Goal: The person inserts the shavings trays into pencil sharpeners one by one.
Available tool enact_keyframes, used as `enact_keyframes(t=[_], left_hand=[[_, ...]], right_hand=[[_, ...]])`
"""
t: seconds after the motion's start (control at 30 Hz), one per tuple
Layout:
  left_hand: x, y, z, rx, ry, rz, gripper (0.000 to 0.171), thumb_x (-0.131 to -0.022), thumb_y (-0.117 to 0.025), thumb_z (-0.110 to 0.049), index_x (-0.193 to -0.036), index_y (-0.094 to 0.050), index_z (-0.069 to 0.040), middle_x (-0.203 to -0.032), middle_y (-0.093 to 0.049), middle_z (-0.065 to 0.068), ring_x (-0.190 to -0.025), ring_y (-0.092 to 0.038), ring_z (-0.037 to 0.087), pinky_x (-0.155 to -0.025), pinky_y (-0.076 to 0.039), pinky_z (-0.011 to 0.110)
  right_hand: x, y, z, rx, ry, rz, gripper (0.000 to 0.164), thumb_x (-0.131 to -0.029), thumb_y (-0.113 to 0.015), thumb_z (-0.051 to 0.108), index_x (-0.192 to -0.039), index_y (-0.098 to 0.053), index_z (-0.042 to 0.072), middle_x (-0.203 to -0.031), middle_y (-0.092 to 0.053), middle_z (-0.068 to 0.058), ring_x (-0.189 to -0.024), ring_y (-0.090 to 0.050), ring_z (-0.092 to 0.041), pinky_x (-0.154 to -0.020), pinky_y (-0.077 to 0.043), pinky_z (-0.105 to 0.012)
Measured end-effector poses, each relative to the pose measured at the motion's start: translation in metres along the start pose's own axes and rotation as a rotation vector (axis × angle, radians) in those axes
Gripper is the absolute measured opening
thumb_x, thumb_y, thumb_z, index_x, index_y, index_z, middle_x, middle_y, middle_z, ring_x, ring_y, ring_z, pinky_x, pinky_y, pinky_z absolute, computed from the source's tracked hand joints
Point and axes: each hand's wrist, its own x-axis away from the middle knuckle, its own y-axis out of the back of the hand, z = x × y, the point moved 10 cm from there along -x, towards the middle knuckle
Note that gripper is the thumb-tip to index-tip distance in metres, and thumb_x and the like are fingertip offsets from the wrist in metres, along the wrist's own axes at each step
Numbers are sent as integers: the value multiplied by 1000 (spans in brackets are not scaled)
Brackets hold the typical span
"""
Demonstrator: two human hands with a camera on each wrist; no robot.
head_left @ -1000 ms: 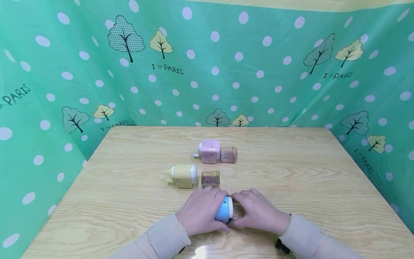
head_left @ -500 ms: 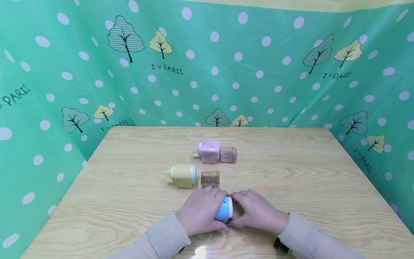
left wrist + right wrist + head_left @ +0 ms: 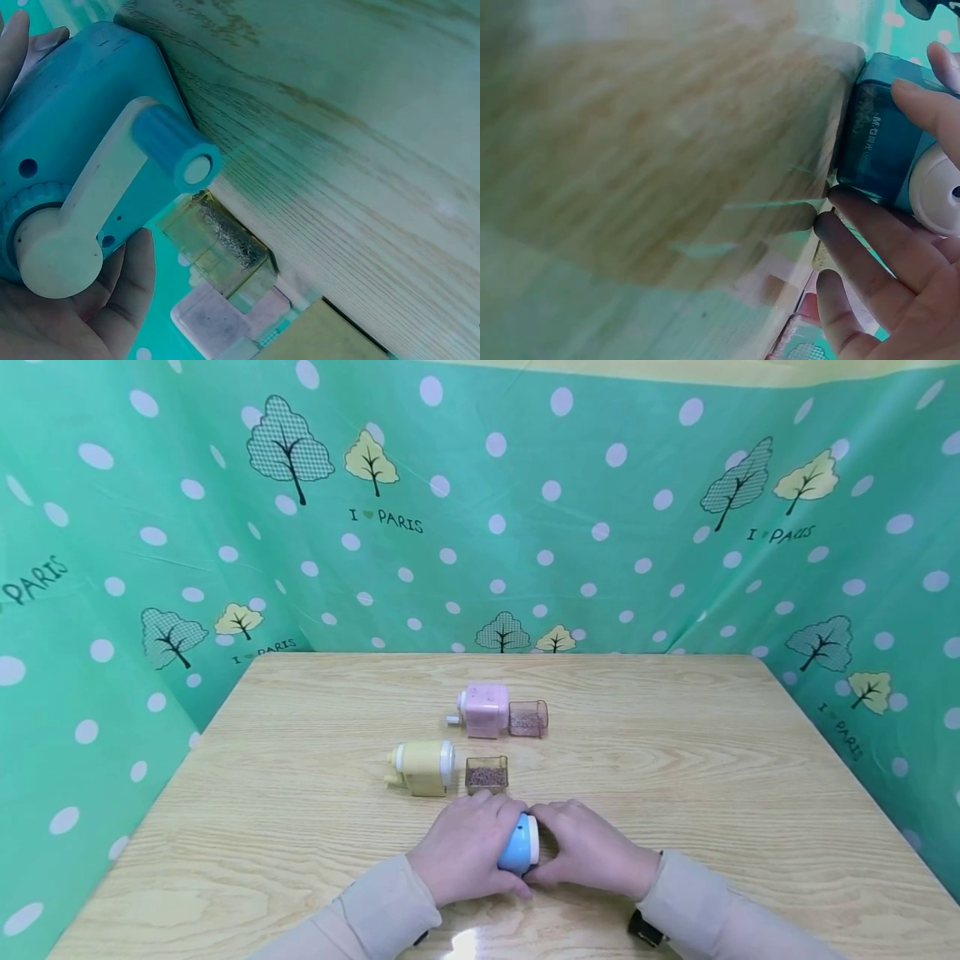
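A blue hand-crank pencil sharpener lies near the table's front edge between both hands. My left hand wraps over its body from the left. The right hand grips its right end, fingers curled above and below it. In the left wrist view the sharpener shows its white crank with a blue knob, and my left hand cups it from beneath. In the right wrist view the right hand has fingers on both sides of the sharpener.
Behind the hands stand a yellow sharpener with a clear shavings drawer beside it, and farther back a pink sharpener with its own drawer. The wooden table is walled by green dotted cloth.
The right hand has slid slightly left, closer onto the blue sharpener's end. The left hand and the other sharpeners stay where they were.
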Motion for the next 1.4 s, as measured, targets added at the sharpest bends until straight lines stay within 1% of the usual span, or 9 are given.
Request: enact_keyframes(t=[0.17, 0.4, 0.57, 0.77, 0.9, 1.07, 1.23, 1.3, 1.4], left_hand=[[0, 0, 0, 4, -2, -1, 85, -62, -73, -71, -121, -64, -9, -107, -69, 0, -89, -57, 13, -75, -53, 29], [1, 0, 0, 10, -2, 5, 86, -62, -73, -71, -122, -64, -9, -108, -69, 0, -89, -57, 13, -76, -53, 29], [1, 0, 0, 15, -2, 9, 86, -63, -72, -72, -122, -65, -9, -108, -69, 1, -90, -57, 13, -77, -53, 29], [1, 0, 1, 24, 5, 20, 89, -64, -68, -75, -124, -64, -9, -109, -69, 2, -92, -58, 14, -78, -54, 31], [1, 1, 1, 12, -6, 17, 91, -63, -66, -77, -124, -64, -8, -108, -69, 2, -91, -57, 15, -77, -54, 30], [2, 4, 2, -2, -22, -8, 92, -65, -62, -79, -123, -64, -7, -105, -69, 1, -89, -57, 14, -75, -53, 29], [3, 7, 4, 6, -27, -24, 94, -68, -56, -81, -125, -64, -6, -106, -70, 3, -92, -59, 15, -80, -54, 30], [3, 9, 5, 14, -23, -22, 95, -69, -53, -82, -125, -64, -6, -106, -70, 3, -91, -59, 15, -79, -53, 29], [4, 12, 9, 30, -9, -15, 95, -71, -49, -84, -126, -64, -7, -107, -69, 2, -90, -58, 14, -77, -53, 29]], right_hand=[[0, -1, 1, -15, 4, -4, 53, -67, -86, 30, -109, -69, 3, -93, -74, -1, -81, -64, -3, -76, -58, -29], [0, -1, 0, -29, -1, 1, 53, -68, -86, 29, -111, -68, 3, -95, -74, 0, -83, -64, -3, -77, -58, -30], [0, -1, 0, 0, -5, 6, 56, -68, -85, 33, -113, -68, 3, -96, -73, 0, -83, -63, -5, -78, -57, -32], [-1, -1, 0, 51, -17, 36, 59, -70, -84, 39, -115, -68, 5, -96, -70, 3, -83, -59, -6, -79, -56, -35], [-1, 1, 3, 78, 8, 63, 56, -70, -84, 34, -115, -68, 4, -96, -70, 1, -83, -59, -8, -78, -56, -35], [-3, 6, 7, 127, 62, 79, 55, -73, -83, 25, -119, -67, -1, -97, -71, -4, -84, -62, -12, -78, -57, -35], [-6, 9, 10, 153, 108, 91, 56, -77, -80, 21, -125, -65, -3, -107, -73, -11, -93, -67, -20, -84, -58, -37], [-8, 11, 11, 163, 115, 98, 55, -79, -78, 20, -126, -65, -4, -111, -73, -13, -96, -68, -23, -87, -58, -39], [-12, 13, 11, 175, 111, 107, 49, -83, -75, 14, -127, -65, -4, -114, -73, -14, -101, -68, -26, -90, -57, -40]])
